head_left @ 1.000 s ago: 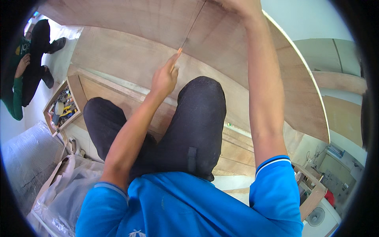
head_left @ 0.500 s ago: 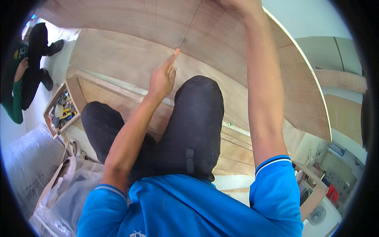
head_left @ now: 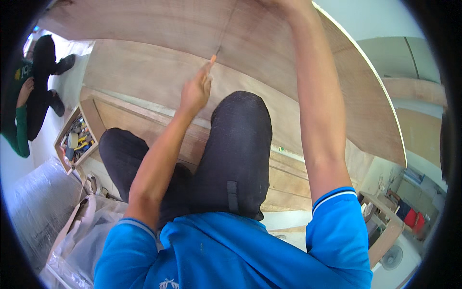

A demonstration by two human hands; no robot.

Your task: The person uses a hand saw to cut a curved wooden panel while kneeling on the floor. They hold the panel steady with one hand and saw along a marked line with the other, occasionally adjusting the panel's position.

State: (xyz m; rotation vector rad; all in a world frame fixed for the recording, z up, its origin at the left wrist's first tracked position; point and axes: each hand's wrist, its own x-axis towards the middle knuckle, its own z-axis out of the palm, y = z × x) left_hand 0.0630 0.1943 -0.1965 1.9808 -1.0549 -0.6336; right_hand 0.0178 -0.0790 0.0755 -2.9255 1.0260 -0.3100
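Two hands up—left hand [head_left: 195, 91] pinching a pencil [head_left: 212, 59] at the plywood sheet [head_left: 159, 29]; right hand [head_left: 284, 4] grip unclear—sheet may shift, skewing the line.

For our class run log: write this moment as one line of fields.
left hand: holds pencil at line on plywood panel | right hand: on panel's top, mostly hidden | toolbox: left

Clear plastic-wrapped package [head_left: 72, 241] at lower left, beside person's left leg
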